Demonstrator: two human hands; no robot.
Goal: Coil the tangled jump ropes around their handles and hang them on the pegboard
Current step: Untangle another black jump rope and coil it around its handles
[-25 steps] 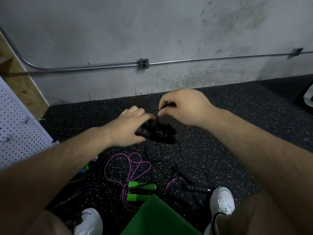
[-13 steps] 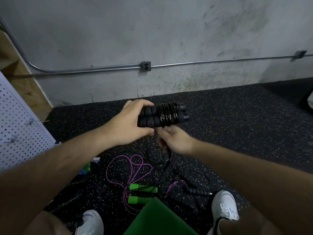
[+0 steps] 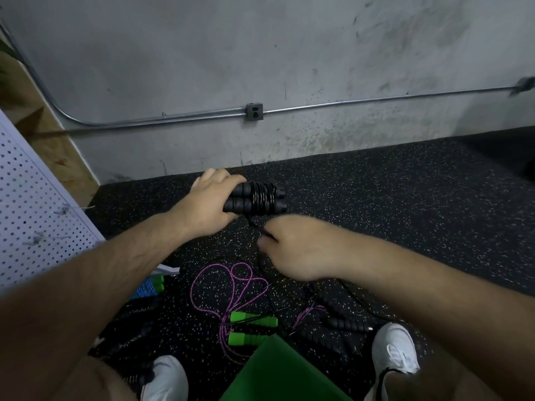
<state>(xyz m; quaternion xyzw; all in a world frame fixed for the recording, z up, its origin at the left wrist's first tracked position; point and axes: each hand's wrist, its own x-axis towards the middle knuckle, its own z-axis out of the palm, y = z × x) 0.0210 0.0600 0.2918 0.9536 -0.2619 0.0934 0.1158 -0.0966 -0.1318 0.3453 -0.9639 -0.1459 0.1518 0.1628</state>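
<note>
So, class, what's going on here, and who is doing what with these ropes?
A person is winding a black jump rope. The left hand grips its two black handles, already wrapped in several turns. The right hand, just below, pinches the loose cord. A purple rope with green handles and other black handles lie loose on the floor. The pegboard stands at the left.

The black handles (image 3: pixel 243 199) look like matt, ribbed foam. The black cord (image 3: pixel 262 195) wound round them is glossy plastic. The floor (image 3: pixel 376 198) is rough, speckled rubber, and the wall (image 3: pixel 202 53) is stained, matt concrete carrying a dull metal conduit (image 3: pixel 376 98). The pegboard (image 3: pixel 37 215) is smooth and perforated. The green handles (image 3: pixel 253 319) are matt foam, and the purple rope (image 3: pixel 199 277) is braided.
</note>
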